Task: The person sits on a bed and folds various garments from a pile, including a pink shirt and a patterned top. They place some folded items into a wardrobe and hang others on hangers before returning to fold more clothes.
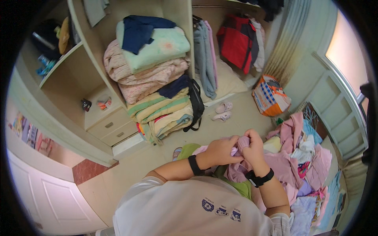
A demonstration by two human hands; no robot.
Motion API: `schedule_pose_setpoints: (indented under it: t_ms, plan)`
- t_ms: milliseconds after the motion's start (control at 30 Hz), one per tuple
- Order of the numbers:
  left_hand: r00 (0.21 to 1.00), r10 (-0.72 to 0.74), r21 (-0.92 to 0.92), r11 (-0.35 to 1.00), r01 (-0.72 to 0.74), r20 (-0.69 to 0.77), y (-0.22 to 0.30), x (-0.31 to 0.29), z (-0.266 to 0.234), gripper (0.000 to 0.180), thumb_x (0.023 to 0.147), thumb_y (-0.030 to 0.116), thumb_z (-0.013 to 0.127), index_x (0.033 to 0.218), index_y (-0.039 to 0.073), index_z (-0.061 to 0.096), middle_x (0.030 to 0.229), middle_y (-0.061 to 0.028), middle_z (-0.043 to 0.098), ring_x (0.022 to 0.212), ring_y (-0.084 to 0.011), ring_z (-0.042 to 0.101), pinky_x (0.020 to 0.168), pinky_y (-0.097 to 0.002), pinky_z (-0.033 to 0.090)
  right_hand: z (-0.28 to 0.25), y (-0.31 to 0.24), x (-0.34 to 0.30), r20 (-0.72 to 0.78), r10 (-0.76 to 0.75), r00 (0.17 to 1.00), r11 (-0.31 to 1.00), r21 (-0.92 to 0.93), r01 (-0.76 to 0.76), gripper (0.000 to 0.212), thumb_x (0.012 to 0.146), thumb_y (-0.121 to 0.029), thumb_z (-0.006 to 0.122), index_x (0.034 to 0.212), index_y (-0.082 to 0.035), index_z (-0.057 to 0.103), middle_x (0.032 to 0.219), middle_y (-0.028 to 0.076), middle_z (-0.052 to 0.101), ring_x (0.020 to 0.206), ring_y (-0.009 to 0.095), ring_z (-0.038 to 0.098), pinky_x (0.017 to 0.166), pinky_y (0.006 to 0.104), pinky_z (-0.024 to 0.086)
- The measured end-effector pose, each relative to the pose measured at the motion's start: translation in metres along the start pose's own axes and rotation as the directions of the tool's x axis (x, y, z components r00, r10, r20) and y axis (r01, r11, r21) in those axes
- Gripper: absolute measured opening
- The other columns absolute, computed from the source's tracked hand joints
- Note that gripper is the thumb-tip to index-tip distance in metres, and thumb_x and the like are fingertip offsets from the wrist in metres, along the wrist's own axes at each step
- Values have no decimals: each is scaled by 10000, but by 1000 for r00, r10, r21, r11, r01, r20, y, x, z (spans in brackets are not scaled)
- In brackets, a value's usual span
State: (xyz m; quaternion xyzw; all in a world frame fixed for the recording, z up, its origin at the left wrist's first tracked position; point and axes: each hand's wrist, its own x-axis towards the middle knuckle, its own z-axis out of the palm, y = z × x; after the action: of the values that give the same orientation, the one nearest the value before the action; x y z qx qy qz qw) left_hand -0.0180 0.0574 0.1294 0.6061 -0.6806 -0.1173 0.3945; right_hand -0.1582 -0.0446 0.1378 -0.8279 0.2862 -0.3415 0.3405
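A pink garment (237,172) hangs in front of my body, bunched between both hands. My left hand (225,151) is closed on its upper part, fingers bent inward. My right hand (254,148) pinches the same cloth close beside the left one, with the fingertips curled over a gathered fold. The hands nearly touch. What kind of garment it is, I cannot tell. Green cloth (189,151) lies below and to the left of my hands. To the right spreads a heap of mixed clothes (280,167), mostly pink.
An open wardrobe holds stacked quilts (147,72) and hanging clothes, including a red jacket (237,43). A black backpack (195,103) leans against the quilts. Pale slippers (223,111) and an orange-and-white shopping bag (271,95) stand on the floor. A white door (47,188) is at the left.
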Motion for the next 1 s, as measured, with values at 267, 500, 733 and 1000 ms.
schedule_pose_setpoints:
  t_ms: [267, 500, 733, 1000]
  plan:
    - [984, -126, 63, 989, 135, -124, 15, 0, -9, 772, 764, 467, 699, 1346, 44, 421, 1212, -229, 575, 1014, -388, 616, 814, -452, 508, 2, -16, 40, -133, -42, 990, 987, 148, 62, 275, 650, 32, 500, 919, -18, 533, 786, 114, 548, 751, 236, 544, 723, 329, 462]
    - [917, -364, 135, 913, 386, -164, -19, 16, -21, 555, 738, 343, 687, 1220, 135, 509, 1135, -180, 605, 944, -380, 628, 745, -466, 505, 11, -33, 64, -239, -163, 957, 972, 128, 197, 165, 727, 6, 560, 888, -19, 542, 791, 103, 564, 778, 205, 567, 728, 318, 463]
    - [819, -440, 257, 798, 545, -369, -90, 43, -101, 164, 769, 145, 616, 920, 97, 660, 935, -166, 643, 876, -381, 637, 717, -482, 515, -57, -22, 125, -243, -344, 907, 912, -315, 262, 222, 746, -10, 564, 967, -27, 583, 933, 146, 596, 881, 314, 590, 809, 367, 475]
    - [722, 149, 528, 782, 333, -676, -18, 114, -257, 242, 845, 251, 512, 998, 144, 665, 935, -167, 680, 896, -404, 634, 745, -493, 506, -94, -61, 184, -384, -387, 839, 814, -569, 115, 272, 795, -94, 565, 1061, -105, 618, 1136, 135, 592, 1045, 369, 575, 850, 431, 489]
